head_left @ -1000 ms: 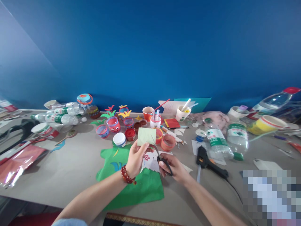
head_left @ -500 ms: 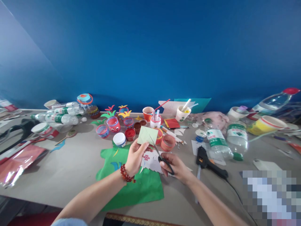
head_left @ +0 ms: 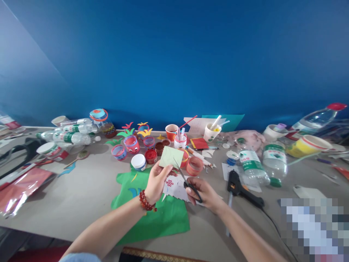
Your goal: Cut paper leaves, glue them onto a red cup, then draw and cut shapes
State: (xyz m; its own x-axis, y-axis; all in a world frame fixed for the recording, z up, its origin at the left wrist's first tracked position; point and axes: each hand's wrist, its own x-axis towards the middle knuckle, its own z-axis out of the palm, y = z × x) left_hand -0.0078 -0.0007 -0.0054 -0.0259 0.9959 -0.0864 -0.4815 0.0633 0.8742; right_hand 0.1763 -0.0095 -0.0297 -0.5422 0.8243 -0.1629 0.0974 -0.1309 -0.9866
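Note:
My left hand point(head_left: 157, 180), with a red bead bracelet at the wrist, pinches a pale green square of paper point(head_left: 168, 155) by its lower edge. In my right hand point(head_left: 201, 193) is a pair of scissors with black handles point(head_left: 192, 190). The scissor blades point up and left and overlap the paper's right part; whether they are cutting into it I cannot tell. Below both hands lie a white sheet with a red knot pattern point(head_left: 176, 187) and a large green sheet point(head_left: 160, 222) with small blue scraps on it.
Open paint jars point(head_left: 194, 165) and decorated cups point(head_left: 131, 144) stand just beyond my hands. To the right lie a black glue gun point(head_left: 242, 189) with its cord and several plastic bottles point(head_left: 252, 163). More bottles point(head_left: 72, 137) and a red plastic packet point(head_left: 23, 189) are at the left.

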